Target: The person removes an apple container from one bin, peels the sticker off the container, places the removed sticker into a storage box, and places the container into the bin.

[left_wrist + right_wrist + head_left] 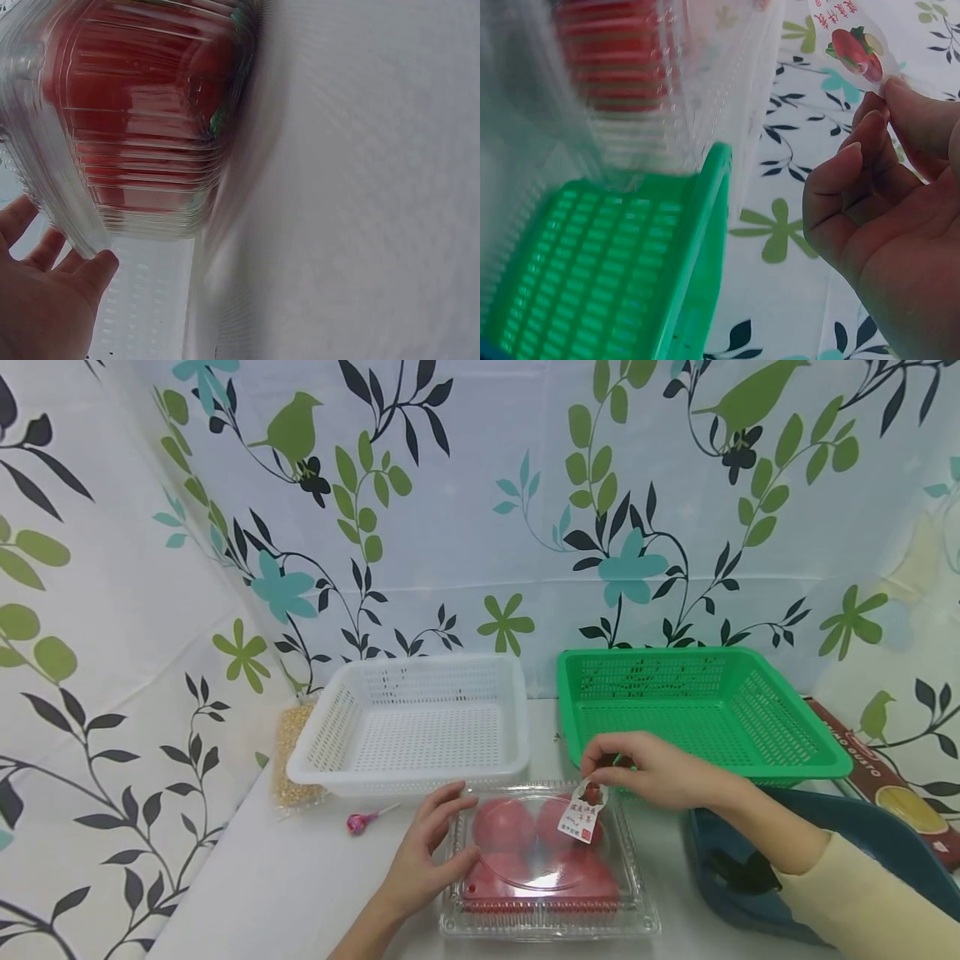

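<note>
A clear plastic clamshell box (551, 928) with large red, round pieces inside (504, 827) stands shut on the table in the head view. My left hand (431, 847) rests at its left edge with fingers spread; in the left wrist view the fingertips (105, 262) touch the box's rim. My right hand (648, 768) pinches the top of a white paper label (581, 814) with red print and a picture of red fruit. The label hangs over the lid in the head view, and the right wrist view shows the label (851, 45) between thumb and fingertip.
Behind the box stand a white basket (408, 779) and a green basket (787, 768). A dark blue tub (847, 827) sits at the right, beside a long dark red pack (892, 777). At the left lie a wrapped lollipop (362, 822) and a bag of yellow grains (294, 752).
</note>
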`<action>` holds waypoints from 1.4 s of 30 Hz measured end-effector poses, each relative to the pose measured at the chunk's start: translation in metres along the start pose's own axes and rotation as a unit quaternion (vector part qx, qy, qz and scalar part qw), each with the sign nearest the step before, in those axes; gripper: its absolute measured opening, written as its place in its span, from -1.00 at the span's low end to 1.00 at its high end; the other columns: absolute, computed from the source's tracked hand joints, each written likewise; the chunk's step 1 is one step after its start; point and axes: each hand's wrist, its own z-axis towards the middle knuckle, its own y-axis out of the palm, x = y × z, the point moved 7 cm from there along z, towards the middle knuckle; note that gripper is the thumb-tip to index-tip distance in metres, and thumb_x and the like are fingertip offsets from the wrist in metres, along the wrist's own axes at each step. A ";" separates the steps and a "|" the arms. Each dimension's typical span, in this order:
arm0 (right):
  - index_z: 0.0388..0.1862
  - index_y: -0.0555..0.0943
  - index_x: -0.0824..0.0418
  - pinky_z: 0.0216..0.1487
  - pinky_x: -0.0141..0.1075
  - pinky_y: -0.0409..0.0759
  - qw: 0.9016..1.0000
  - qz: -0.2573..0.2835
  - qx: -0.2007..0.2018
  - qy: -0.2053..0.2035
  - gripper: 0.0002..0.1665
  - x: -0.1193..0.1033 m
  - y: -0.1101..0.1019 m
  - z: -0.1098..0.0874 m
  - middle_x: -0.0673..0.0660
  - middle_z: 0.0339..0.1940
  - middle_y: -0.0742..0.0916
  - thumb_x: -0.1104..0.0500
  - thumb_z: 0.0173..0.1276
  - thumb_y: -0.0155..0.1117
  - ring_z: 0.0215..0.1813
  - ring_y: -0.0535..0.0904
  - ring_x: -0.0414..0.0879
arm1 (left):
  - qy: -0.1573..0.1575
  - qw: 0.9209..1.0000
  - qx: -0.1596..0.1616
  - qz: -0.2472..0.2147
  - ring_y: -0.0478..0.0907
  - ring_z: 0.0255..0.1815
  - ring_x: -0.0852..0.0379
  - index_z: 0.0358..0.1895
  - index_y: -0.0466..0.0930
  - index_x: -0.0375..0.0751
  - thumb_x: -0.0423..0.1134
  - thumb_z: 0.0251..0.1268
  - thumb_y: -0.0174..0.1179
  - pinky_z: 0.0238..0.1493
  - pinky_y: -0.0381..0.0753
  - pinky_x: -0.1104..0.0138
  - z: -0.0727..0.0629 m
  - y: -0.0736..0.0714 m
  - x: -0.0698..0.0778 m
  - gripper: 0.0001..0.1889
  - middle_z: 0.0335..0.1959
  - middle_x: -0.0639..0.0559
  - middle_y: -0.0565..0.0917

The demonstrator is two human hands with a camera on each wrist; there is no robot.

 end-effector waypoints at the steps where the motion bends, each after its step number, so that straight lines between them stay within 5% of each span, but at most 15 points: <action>1: -0.15 0.61 0.05 -0.16 -0.27 0.60 1.000 -0.004 0.002 0.000 -0.89 0.001 -0.003 -0.003 -0.11 -0.20 0.67 0.27 0.51 0.22 -0.13 0.58 -0.10 | 0.000 1.000 0.000 0.000 0.16 0.47 -0.33 0.30 0.52 -0.21 -0.36 0.22 0.37 0.30 0.18 -0.40 0.000 0.000 0.000 -0.46 0.48 -0.20 0.25; 15: -0.07 0.63 0.09 -0.31 -0.33 0.56 0.999 -0.031 0.013 0.008 -0.84 0.033 -0.042 -0.068 -0.11 -0.26 0.69 0.32 0.51 0.19 -0.26 0.57 -0.15 | 0.004 1.000 -0.006 0.005 0.15 0.48 -0.35 0.30 0.52 -0.16 -0.35 0.25 0.36 0.27 0.21 -0.43 0.002 0.002 0.003 -0.48 0.48 -0.20 0.25; 26: -0.12 0.62 0.06 -0.33 -0.36 0.51 0.996 -0.057 -0.034 0.063 -0.86 0.071 -0.058 -0.108 -0.15 -0.32 0.66 0.29 0.54 0.16 -0.25 0.54 -0.20 | 0.010 1.000 -0.004 0.007 0.17 0.47 -0.35 0.30 0.52 -0.18 -0.35 0.25 0.35 0.26 0.21 -0.44 0.002 0.001 0.000 -0.48 0.48 -0.19 0.26; 36: -0.28 0.60 0.10 -0.52 -0.29 0.41 0.995 -0.018 -0.086 0.048 -0.79 0.092 -0.044 -0.118 -0.11 -0.43 0.63 0.38 0.51 0.15 -0.41 0.51 -0.17 | 0.009 1.000 0.000 0.013 0.19 0.46 -0.35 0.30 0.53 -0.17 -0.34 0.24 0.35 0.27 0.22 -0.42 0.000 -0.003 0.001 -0.48 0.48 -0.14 0.27; 42: -0.33 0.59 0.12 -0.52 -0.32 0.37 0.987 -0.016 -0.114 0.113 -0.80 0.114 -0.023 -0.122 -0.14 -0.44 0.60 0.34 0.50 0.16 -0.44 0.42 -0.30 | 0.006 1.000 -0.001 0.015 0.20 0.48 -0.23 0.30 0.54 -0.14 -0.34 0.25 0.35 0.27 0.26 -0.39 -0.001 -0.003 -0.001 -0.49 0.48 -0.14 0.29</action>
